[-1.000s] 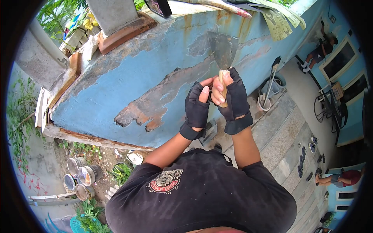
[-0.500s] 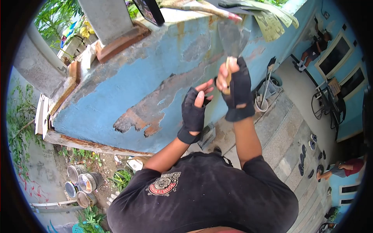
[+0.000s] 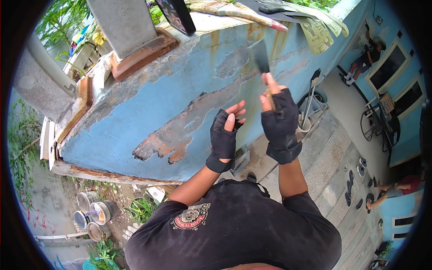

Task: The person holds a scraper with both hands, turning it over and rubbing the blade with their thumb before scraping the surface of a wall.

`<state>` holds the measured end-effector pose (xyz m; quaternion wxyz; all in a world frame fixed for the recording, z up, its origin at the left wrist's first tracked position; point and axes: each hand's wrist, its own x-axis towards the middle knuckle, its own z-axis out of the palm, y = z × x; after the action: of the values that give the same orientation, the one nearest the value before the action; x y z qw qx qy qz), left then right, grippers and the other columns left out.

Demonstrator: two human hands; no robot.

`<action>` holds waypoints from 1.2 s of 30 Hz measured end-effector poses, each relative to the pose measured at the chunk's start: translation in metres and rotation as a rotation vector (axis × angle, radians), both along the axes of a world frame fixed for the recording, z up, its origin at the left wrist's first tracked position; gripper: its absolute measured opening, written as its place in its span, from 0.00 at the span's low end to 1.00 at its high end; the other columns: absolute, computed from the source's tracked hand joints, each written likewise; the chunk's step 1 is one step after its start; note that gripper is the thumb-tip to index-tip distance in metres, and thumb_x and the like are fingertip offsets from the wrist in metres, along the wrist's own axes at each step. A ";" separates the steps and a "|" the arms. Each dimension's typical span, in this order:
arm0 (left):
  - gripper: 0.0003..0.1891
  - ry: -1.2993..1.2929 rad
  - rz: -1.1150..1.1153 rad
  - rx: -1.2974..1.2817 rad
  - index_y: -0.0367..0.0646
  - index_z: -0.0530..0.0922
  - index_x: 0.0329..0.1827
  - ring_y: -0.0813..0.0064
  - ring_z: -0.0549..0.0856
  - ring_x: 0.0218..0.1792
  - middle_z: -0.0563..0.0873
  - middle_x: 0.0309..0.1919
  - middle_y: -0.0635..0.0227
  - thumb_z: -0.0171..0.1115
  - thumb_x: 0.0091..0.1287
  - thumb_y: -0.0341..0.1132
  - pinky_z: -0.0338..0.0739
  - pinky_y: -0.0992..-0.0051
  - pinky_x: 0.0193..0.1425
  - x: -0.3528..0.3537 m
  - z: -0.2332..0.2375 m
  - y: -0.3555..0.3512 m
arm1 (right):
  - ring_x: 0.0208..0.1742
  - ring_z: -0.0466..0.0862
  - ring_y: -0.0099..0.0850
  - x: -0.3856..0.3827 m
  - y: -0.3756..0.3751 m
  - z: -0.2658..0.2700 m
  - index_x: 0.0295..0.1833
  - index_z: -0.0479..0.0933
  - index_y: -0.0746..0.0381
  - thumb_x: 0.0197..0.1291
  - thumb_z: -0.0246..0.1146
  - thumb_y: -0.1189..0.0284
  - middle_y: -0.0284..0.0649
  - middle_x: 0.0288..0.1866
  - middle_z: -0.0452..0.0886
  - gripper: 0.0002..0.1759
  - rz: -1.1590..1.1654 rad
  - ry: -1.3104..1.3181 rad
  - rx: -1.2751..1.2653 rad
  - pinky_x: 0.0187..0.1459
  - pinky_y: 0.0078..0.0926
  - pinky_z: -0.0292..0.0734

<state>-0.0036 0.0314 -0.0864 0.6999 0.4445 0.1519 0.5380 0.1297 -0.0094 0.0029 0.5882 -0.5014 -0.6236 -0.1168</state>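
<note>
My right hand (image 3: pixel 278 118), in a black fingerless glove, grips the wooden handle of a putty knife (image 3: pixel 261 58). The dark metal blade points up and lies against the blue wall (image 3: pixel 148 103), which shows large patches of peeled paint (image 3: pixel 180 128). My left hand (image 3: pixel 226 130), gloved the same way, is raised beside it with fingers spread and holds nothing. It hovers just in front of the wall, left of the knife handle.
A concrete pillar (image 3: pixel 126 22) stands on the wall top, with a phone (image 3: pixel 177 15) and papers (image 3: pixel 315 22) beside it. Paint cans (image 3: pixel 94 211) sit on the ground at lower left. Other people (image 3: pixel 369 58) are at the right by doors; sandals (image 3: pixel 355 189) lie on paving.
My left hand let go of the knife handle and opened. My right hand pushed the blade up the wall, then drew it slightly back down and turned it edge-on.
</note>
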 end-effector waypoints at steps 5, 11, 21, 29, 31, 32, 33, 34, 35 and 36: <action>0.21 0.016 -0.003 -0.003 0.34 0.70 0.66 0.64 0.79 0.63 0.77 0.67 0.51 0.50 0.78 0.39 0.75 0.65 0.65 0.004 0.000 -0.003 | 0.39 0.81 0.41 0.000 -0.013 -0.016 0.71 0.73 0.50 0.58 0.64 0.78 0.44 0.42 0.77 0.33 -0.021 -0.048 -0.330 0.40 0.38 0.77; 0.19 0.026 0.036 -0.034 0.34 0.72 0.65 0.65 0.80 0.62 0.77 0.66 0.52 0.50 0.78 0.38 0.76 0.65 0.65 0.004 -0.006 -0.003 | 0.42 0.83 0.39 0.021 -0.033 -0.052 0.67 0.75 0.58 0.58 0.64 0.80 0.44 0.42 0.81 0.29 0.014 0.082 -0.397 0.44 0.36 0.77; 0.19 0.013 0.005 -0.013 0.34 0.73 0.63 0.67 0.80 0.60 0.80 0.64 0.55 0.49 0.79 0.38 0.76 0.68 0.62 0.011 -0.009 -0.008 | 0.40 0.82 0.36 -0.002 -0.016 -0.009 0.66 0.76 0.60 0.59 0.62 0.80 0.42 0.41 0.78 0.27 0.100 0.096 -0.218 0.43 0.30 0.77; 0.19 0.028 0.042 -0.037 0.34 0.72 0.64 0.66 0.80 0.61 0.79 0.65 0.54 0.49 0.78 0.38 0.76 0.67 0.63 0.008 -0.012 -0.008 | 0.40 0.81 0.37 0.018 -0.030 -0.011 0.66 0.76 0.60 0.58 0.62 0.80 0.44 0.40 0.78 0.27 0.069 -0.072 -0.467 0.42 0.31 0.77; 0.20 0.041 0.052 -0.036 0.34 0.71 0.65 0.65 0.80 0.61 0.78 0.65 0.52 0.50 0.78 0.39 0.76 0.66 0.64 0.007 -0.013 -0.005 | 0.40 0.81 0.35 0.020 -0.034 -0.018 0.66 0.76 0.60 0.58 0.62 0.80 0.43 0.39 0.78 0.28 0.050 -0.104 -0.534 0.43 0.30 0.76; 0.20 0.034 0.051 -0.044 0.34 0.72 0.65 0.65 0.80 0.61 0.78 0.65 0.52 0.50 0.78 0.39 0.76 0.66 0.64 0.007 -0.011 -0.005 | 0.39 0.80 0.33 0.019 -0.032 -0.025 0.66 0.76 0.60 0.58 0.62 0.80 0.42 0.39 0.77 0.28 0.093 0.063 -0.429 0.43 0.29 0.76; 0.20 0.025 0.051 -0.052 0.34 0.72 0.65 0.65 0.80 0.61 0.78 0.66 0.52 0.50 0.78 0.39 0.76 0.66 0.64 0.008 -0.010 -0.005 | 0.38 0.79 0.30 0.019 -0.032 -0.029 0.66 0.77 0.60 0.58 0.62 0.80 0.40 0.38 0.77 0.28 0.136 0.228 -0.322 0.43 0.28 0.75; 0.20 0.023 0.053 -0.053 0.34 0.72 0.65 0.65 0.80 0.61 0.78 0.66 0.52 0.50 0.78 0.39 0.76 0.66 0.64 0.009 -0.011 -0.004 | 0.38 0.78 0.28 0.021 -0.034 -0.031 0.67 0.76 0.59 0.59 0.62 0.80 0.38 0.38 0.76 0.28 0.110 0.221 -0.350 0.43 0.26 0.74; 0.19 0.025 0.053 -0.044 0.34 0.73 0.64 0.66 0.81 0.60 0.79 0.65 0.53 0.50 0.78 0.38 0.77 0.67 0.62 0.010 -0.013 -0.004 | 0.38 0.78 0.28 0.018 -0.033 -0.026 0.67 0.76 0.59 0.59 0.62 0.80 0.38 0.38 0.76 0.28 0.112 0.221 -0.353 0.43 0.26 0.74; 0.18 0.030 0.052 -0.034 0.34 0.74 0.63 0.67 0.81 0.59 0.80 0.64 0.55 0.49 0.79 0.37 0.77 0.68 0.61 0.011 -0.014 -0.004 | 0.37 0.78 0.28 0.011 -0.031 -0.021 0.67 0.76 0.59 0.59 0.61 0.80 0.38 0.38 0.76 0.28 0.102 0.184 -0.325 0.42 0.26 0.74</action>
<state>0.0072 0.0271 -0.1007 0.6910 0.4362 0.1830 0.5467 0.1410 -0.0402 -0.0178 0.5591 -0.5662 -0.6025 0.0618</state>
